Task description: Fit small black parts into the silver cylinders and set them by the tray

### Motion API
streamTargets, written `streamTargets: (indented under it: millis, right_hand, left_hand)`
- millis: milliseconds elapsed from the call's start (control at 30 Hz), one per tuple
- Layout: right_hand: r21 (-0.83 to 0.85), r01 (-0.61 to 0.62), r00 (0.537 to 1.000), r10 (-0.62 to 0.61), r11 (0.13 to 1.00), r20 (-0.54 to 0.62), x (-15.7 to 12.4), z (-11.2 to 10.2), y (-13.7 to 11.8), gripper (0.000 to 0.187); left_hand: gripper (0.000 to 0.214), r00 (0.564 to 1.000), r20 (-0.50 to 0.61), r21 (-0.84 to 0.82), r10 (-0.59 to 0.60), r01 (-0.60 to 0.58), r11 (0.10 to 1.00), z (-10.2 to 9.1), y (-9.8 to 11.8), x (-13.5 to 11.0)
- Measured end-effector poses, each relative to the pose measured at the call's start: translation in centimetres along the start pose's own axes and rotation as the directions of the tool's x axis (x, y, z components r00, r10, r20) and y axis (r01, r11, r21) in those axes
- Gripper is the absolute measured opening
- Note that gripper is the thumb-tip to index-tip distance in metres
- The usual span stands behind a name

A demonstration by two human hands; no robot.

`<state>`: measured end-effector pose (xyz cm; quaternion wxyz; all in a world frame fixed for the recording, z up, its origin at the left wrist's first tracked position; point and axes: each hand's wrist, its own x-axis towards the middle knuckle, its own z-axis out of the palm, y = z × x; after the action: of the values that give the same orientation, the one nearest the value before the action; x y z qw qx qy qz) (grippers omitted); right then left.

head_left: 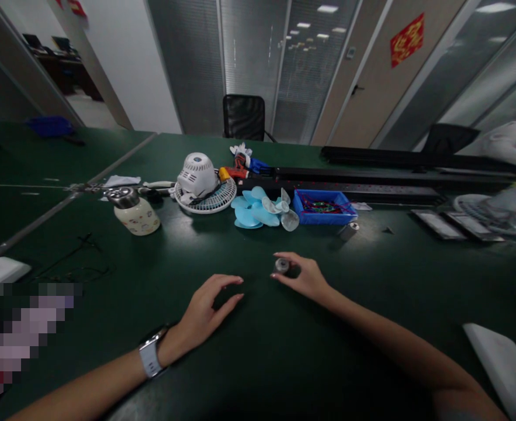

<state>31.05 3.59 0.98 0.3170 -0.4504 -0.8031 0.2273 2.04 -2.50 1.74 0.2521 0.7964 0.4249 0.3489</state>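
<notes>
My right hand (304, 275) rests on the green table (284, 351) with its fingers closed round a small grey cylindrical part (281, 266). My left hand (207, 310), with a watch on the wrist, lies on the table a little to the left, fingers curved and apart, holding nothing. Beyond the hands lie light blue fan blades (258, 210) and a white fan motor on a round white grille (203, 187). A blue tray (323, 207) of small parts stands to the right of the blades.
A cream bottle with a metal cap (135, 213) stands at the left. Tools (246, 166) lie behind the fan. A small metal piece (349, 231) lies by the tray. Long black rails (393, 175) run along the right. Another person sits at the far right.
</notes>
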Motion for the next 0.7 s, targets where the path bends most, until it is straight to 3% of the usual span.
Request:
streamTargets:
  millis: [100,267,367,467,567,700]
  right_hand:
    - [0.122,0.097,0.985,-0.113,0.988,0.132,-0.6,3.0,-3.5,0.044]
    - [0.130,0.114,0.981,-0.133,0.985,0.143,-0.4,4.8,-4.9,0.027]
    - [0.143,0.101,0.982,-0.121,0.985,0.145,-0.3,4.6,-4.8,0.030]
    - [0.184,0.085,0.981,-0.115,0.979,0.157,-0.5,4.5,-5.0,0.038]
    - [0.186,0.088,0.977,-0.121,0.979,0.174,-0.7,4.5,-5.3,0.040]
    - [0.120,0.103,0.980,-0.121,0.987,0.158,-0.7,3.4,-3.9,0.040]
  left_hand:
    - [0.034,0.990,-0.037,0.012,0.133,-0.132,0.991,1.1,0.9,1.4]
    - [0.015,0.963,-0.088,0.061,0.254,-0.249,0.966,1.6,1.8,2.8]
    - [0.012,0.949,-0.193,0.060,0.251,-0.244,0.968,0.9,1.6,2.5]
    - [0.016,0.954,-0.264,0.063,0.144,-0.132,0.989,-0.2,0.3,1.3]
    - [0.032,0.991,-0.127,0.052,-0.038,0.045,0.998,-1.0,-1.8,-0.1]
    - [0.052,0.983,0.083,0.030,-0.163,0.161,0.987,-1.1,-3.8,-0.9]
